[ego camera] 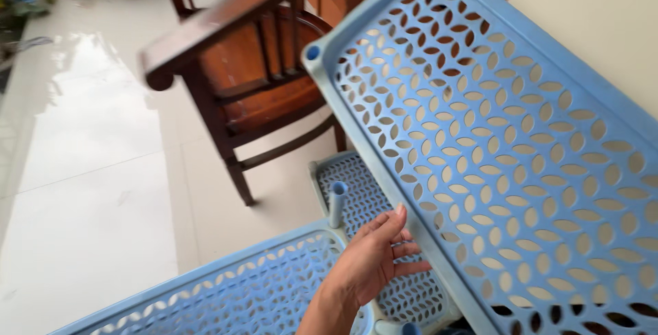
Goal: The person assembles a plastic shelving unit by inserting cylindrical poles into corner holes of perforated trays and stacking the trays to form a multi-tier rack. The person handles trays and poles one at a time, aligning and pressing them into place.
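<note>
Fingers (401, 239) of left hand (373, 259) curled loosely on the lower long edge of a tilted blue perforated shelf panel (507, 143), long axis running upper-left to lower-right, second shelf (233, 294) and short post (337, 203) below, wooden chair (253, 67) close behind, open tiled floor (89, 191) at left.
</note>
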